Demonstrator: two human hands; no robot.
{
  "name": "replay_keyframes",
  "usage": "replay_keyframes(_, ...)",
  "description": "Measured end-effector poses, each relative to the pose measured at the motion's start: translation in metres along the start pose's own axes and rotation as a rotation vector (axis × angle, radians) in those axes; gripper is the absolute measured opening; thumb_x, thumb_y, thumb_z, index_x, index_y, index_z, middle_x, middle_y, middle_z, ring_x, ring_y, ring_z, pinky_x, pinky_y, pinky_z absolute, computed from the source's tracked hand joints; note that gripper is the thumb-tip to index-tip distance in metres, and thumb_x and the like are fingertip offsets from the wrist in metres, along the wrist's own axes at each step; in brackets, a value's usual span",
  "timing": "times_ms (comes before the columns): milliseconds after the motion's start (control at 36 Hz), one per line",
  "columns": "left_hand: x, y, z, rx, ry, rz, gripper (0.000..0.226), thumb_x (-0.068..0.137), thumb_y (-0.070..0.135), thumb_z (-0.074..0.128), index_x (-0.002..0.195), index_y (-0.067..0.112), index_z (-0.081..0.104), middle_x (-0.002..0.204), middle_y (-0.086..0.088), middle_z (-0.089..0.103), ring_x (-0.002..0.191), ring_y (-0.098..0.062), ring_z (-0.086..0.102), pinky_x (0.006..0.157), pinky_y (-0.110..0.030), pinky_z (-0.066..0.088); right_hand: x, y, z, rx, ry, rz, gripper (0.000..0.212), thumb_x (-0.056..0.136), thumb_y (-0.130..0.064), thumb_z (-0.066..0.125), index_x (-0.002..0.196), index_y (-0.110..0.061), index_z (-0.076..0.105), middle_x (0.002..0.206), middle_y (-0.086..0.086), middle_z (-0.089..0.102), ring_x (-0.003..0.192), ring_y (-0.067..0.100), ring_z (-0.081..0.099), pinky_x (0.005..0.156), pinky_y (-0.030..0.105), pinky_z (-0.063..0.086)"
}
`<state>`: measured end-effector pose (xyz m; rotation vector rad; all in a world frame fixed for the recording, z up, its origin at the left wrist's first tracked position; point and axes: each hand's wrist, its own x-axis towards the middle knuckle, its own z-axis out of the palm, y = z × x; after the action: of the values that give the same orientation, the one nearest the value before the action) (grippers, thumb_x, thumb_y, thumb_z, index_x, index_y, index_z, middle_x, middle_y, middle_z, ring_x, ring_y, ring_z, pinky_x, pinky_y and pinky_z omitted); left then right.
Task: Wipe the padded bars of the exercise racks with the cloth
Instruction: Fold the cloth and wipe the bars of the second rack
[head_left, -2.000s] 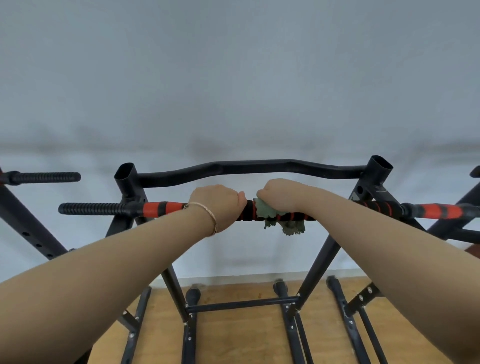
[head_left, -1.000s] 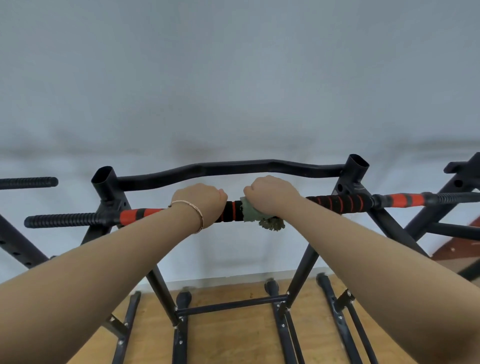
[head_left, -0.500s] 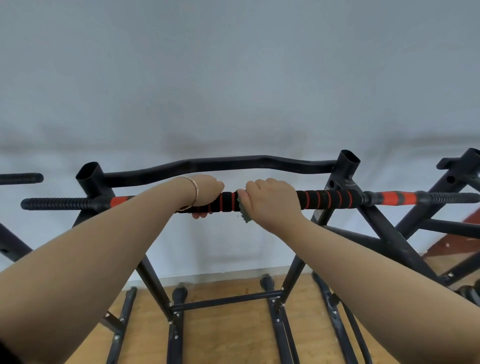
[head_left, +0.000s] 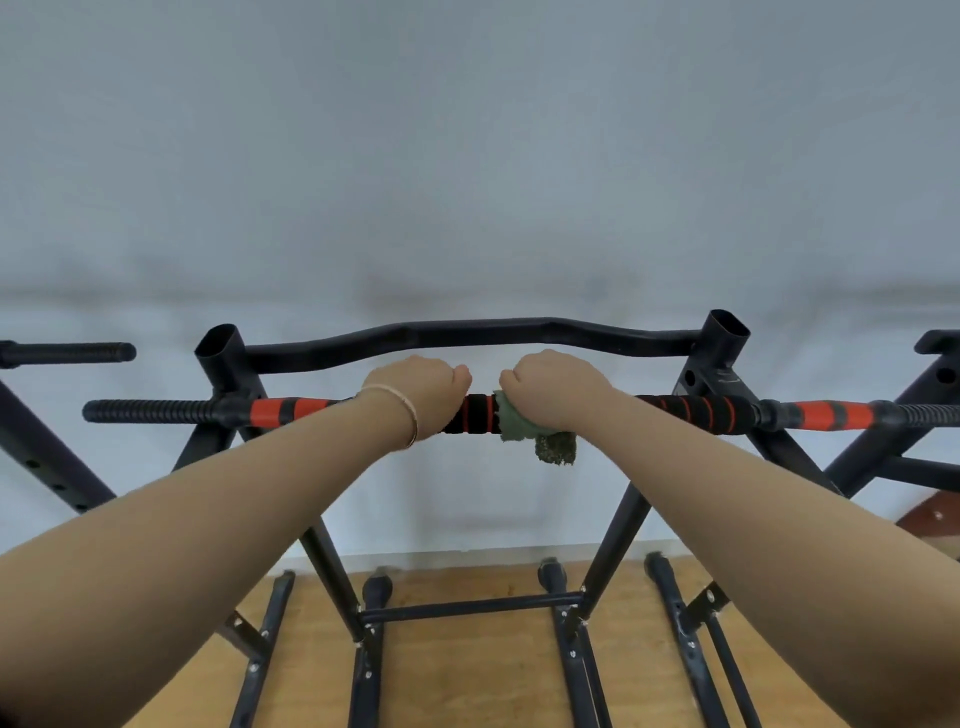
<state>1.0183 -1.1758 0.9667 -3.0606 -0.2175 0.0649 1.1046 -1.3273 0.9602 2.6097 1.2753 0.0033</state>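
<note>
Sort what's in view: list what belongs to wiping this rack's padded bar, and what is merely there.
In the job: padded bar, gripped by the left hand; cloth, held round that bar by the right hand.
Merely there: curved top bar, bracelet, wooden floor, wall.

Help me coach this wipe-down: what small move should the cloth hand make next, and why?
Probably slide the right hand, with the green cloth it grips around the padded bar, rightward along the bar. The left hand grips the bar close beside the cloth, blocking that direction, while a long black-and-red stretch of the bar lies uncovered to the right.
</note>
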Motion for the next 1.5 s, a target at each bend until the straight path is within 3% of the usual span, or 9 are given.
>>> replay_keyframes(222, 0.021, 0.003, -0.005, -0.451, -0.272, -0.153, 0.036, 0.097, 0.028, 0.023, 0.081, 0.010, 0.051, 0.064, -0.008, 0.070, 0.051, -0.021, 0.062, 0.065, -0.031, 0.047, -0.033, 0.010, 0.016, -0.059, 0.550, -0.066, 0.045, 0.063, -0.017, 0.088, 0.098, -0.002, 0.064, 0.078, 0.010, 0.060, 0.061, 0.028, 0.058, 0.046, 0.033, 0.042)
replay_keyframes(306, 0.021, 0.003, -0.008, -0.431, -0.291, -0.131, 0.034, 0.097, 0.025, 0.023, 0.082, 0.010, 0.049, 0.064, -0.009, 0.069, 0.052, -0.023, 0.060, 0.060, -0.029, 0.043, -0.045, 0.022, 0.028, 0.021, 0.699, -0.161, 0.013, 0.079, -0.012, 0.071, 0.088, -0.006, 0.063, 0.073, 0.006, 0.059, 0.060, 0.027, 0.055, 0.051, 0.036, 0.047)
replay_keyframes(417, 0.023, 0.005, -0.009, -0.413, -0.297, -0.112, 0.033, 0.098, 0.024, 0.025, 0.082, 0.009, 0.050, 0.067, -0.010, 0.068, 0.055, -0.024, 0.060, 0.058, -0.028, 0.043, -0.050, 0.014, 0.042, 0.154, 0.606, -0.076, 0.039, 0.100, -0.037, 0.039, 0.114, -0.011, 0.064, 0.100, 0.003, 0.069, 0.083, 0.025, 0.062, 0.071, 0.042, 0.051)
replay_keyframes(583, 0.020, 0.001, -0.001, 0.043, -0.132, 0.080, 0.014, 0.089, 0.005, 0.051, 0.094, 0.015, 0.044, 0.074, -0.001, 0.056, 0.064, -0.019, 0.059, 0.059, -0.032, 0.052, -0.030, 0.009, 0.043, -0.182, 0.566, 0.011, 0.015, 0.082, -0.028, 0.060, 0.081, -0.013, 0.057, 0.062, 0.000, 0.048, 0.049, 0.020, 0.039, 0.046, 0.025, 0.034)
replay_keyframes(861, -0.007, 0.012, 0.022, 0.291, 0.245, 0.046, 0.011, 0.092, 0.019, 0.050, 0.103, 0.017, 0.051, 0.068, 0.001, 0.043, 0.060, -0.022, 0.051, 0.055, -0.029, 0.041, 0.012, 0.019, -0.023, 0.302, -0.276, 0.089, 0.021, 0.097, -0.024, 0.056, 0.093, -0.006, 0.064, 0.083, 0.006, 0.066, 0.076, 0.024, 0.060, 0.067, 0.032, 0.050)
replay_keyframes(1028, 0.016, 0.011, -0.002, 0.132, -0.063, 0.074, 0.016, 0.091, 0.010, 0.053, 0.095, 0.015, 0.039, 0.074, -0.001, 0.046, 0.075, -0.024, 0.055, 0.062, -0.035, 0.048, 0.003, 0.017, 0.003, -0.048, 0.046, 0.075, 0.027, 0.094, -0.012, 0.047, 0.070, -0.013, 0.034, 0.069, 0.001, 0.041, 0.072, 0.025, 0.051, 0.059, 0.033, 0.048)
replay_keyframes(1222, 0.026, 0.016, -0.010, -0.542, -0.449, -0.194, 0.046, 0.099, 0.034, 0.027, 0.085, 0.005, 0.060, 0.062, -0.008, 0.065, 0.049, -0.023, 0.059, 0.058, -0.027, 0.045, -0.031, 0.008, 0.043, -0.177, 0.624, 0.033, 0.019, 0.083, -0.016, 0.062, 0.068, -0.016, 0.050, 0.056, -0.001, 0.041, 0.044, 0.019, 0.038, 0.044, 0.026, 0.039)
replay_keyframes(1361, 0.010, 0.015, -0.003, 0.170, -0.121, 0.150, 0.021, 0.091, 0.009, 0.051, 0.097, 0.015, 0.032, 0.071, -0.002, 0.046, 0.063, -0.020, 0.048, 0.054, -0.033, 0.045, -0.019, 0.005, 0.031, -0.184, 0.457, 0.094, 0.028, 0.074, -0.026, 0.071, 0.067, -0.015, 0.046, 0.052, -0.004, 0.030, 0.044, 0.019, 0.038, 0.046, 0.023, 0.029)
replay_keyframes(1500, -0.005, 0.020, 0.024, 0.273, 0.221, 0.121, 0.025, 0.097, 0.023, 0.028, 0.099, 0.016, 0.052, 0.065, 0.001, 0.039, 0.059, -0.024, 0.048, 0.054, -0.030, 0.040, 0.002, 0.021, -0.010, 0.140, -0.196, 0.042, 0.019, 0.097, -0.025, 0.048, 0.086, -0.011, 0.055, 0.083, 0.002, 0.055, 0.083, 0.029, 0.058, 0.061, 0.031, 0.041)
